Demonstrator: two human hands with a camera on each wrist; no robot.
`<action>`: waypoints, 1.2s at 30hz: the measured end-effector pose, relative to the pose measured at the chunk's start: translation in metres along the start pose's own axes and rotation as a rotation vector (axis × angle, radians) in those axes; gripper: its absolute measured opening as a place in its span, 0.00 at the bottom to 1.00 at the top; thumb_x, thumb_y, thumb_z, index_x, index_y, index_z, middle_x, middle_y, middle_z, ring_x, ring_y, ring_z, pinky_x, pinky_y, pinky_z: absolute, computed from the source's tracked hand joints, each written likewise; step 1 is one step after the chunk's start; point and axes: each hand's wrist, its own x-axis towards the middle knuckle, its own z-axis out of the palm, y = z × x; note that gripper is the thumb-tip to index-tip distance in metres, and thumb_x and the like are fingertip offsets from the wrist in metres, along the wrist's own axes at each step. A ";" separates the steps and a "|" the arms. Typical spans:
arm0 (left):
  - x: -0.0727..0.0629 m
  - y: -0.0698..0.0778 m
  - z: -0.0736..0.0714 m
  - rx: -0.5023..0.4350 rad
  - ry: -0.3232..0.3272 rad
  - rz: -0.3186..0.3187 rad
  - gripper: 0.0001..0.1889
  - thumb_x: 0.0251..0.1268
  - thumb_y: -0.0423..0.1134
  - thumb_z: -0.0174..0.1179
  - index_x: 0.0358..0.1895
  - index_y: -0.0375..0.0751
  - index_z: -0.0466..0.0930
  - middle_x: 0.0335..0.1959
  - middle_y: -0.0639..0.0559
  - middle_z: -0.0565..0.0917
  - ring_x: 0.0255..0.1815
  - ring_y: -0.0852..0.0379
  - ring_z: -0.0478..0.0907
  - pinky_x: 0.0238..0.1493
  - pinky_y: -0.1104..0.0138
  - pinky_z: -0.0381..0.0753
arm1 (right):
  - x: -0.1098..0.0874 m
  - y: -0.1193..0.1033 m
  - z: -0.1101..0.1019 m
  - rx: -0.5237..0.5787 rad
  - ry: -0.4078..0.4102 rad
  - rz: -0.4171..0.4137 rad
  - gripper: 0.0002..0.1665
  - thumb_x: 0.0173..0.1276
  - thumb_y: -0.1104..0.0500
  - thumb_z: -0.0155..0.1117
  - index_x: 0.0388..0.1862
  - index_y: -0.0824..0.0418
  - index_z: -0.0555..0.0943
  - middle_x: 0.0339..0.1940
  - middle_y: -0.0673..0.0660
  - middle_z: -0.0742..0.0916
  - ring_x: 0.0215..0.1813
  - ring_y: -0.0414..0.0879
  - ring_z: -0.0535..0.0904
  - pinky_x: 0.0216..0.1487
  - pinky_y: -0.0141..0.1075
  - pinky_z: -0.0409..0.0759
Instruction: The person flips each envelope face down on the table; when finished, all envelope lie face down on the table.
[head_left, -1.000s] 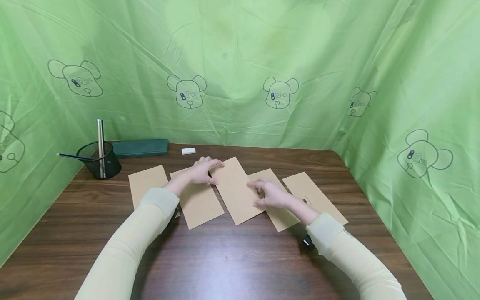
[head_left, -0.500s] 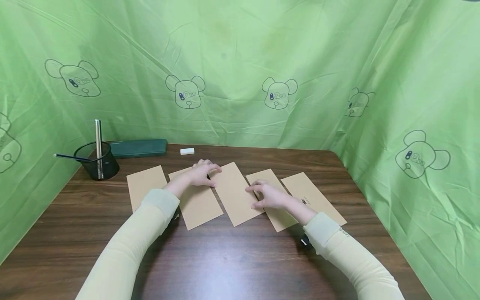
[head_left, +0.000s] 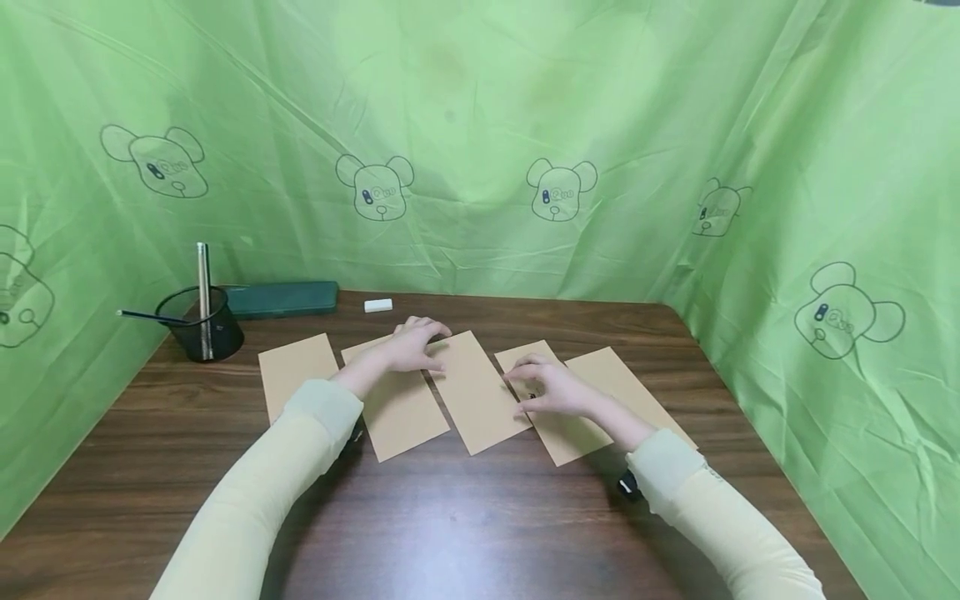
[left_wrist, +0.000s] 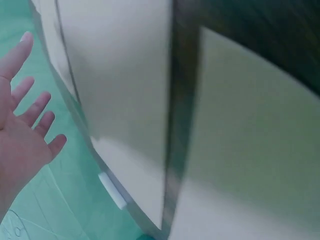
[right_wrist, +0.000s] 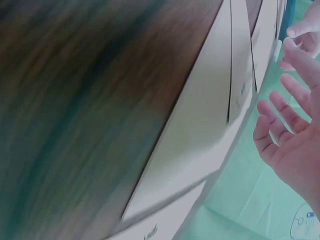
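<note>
Several tan kraft-paper booklets or cards lie slanted in a row on the brown table. My left hand (head_left: pixel 411 348) is over the second one from the left (head_left: pixel 405 417), its thumb and fingertips at the left edge of the middle one (head_left: pixel 480 400). At that middle one's right edge are the fingertips of my right hand (head_left: pixel 555 390), which hovers over the fourth (head_left: pixel 573 437). Both hands have relaxed, parted fingers and hold nothing. In the left wrist view the left hand (left_wrist: pixel 22 135) is spread; in the right wrist view the right hand's (right_wrist: pixel 300 142) fingers bend loosely.
A black mesh pen holder (head_left: pixel 217 337) with a pencil and a silver stick stands at the back left. Beside it lie a dark green case (head_left: pixel 285 298) and a white eraser-like block (head_left: pixel 378 306). Green curtain (head_left: pixel 465 242) surrounds the back and sides.
The middle piece's far end has come down and nearer, and it now lies in line with the others. My right hand has drifted slightly right, away from it; my left hand barely moved.
</note>
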 end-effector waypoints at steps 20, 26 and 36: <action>0.026 0.061 0.028 -0.099 -0.018 0.027 0.50 0.51 0.54 0.69 0.74 0.44 0.49 0.73 0.44 0.57 0.74 0.43 0.47 0.71 0.45 0.44 | -0.074 0.033 -0.038 -0.169 0.011 -0.069 0.37 0.51 0.54 0.76 0.61 0.60 0.75 0.62 0.64 0.75 0.64 0.59 0.69 0.61 0.55 0.68; 0.036 0.067 0.032 -0.083 -0.065 0.044 0.48 0.52 0.53 0.68 0.74 0.45 0.51 0.74 0.45 0.56 0.75 0.42 0.44 0.72 0.45 0.42 | -0.093 0.039 -0.040 -0.162 -0.024 -0.079 0.43 0.49 0.52 0.77 0.63 0.62 0.72 0.64 0.64 0.74 0.65 0.58 0.67 0.61 0.55 0.66; 0.048 0.061 0.039 -0.014 -0.162 0.069 0.48 0.52 0.56 0.67 0.74 0.45 0.51 0.75 0.45 0.55 0.76 0.41 0.43 0.72 0.46 0.39 | -0.111 0.059 -0.033 -0.141 -0.051 -0.028 0.44 0.48 0.45 0.76 0.63 0.60 0.73 0.65 0.64 0.72 0.67 0.61 0.64 0.62 0.58 0.64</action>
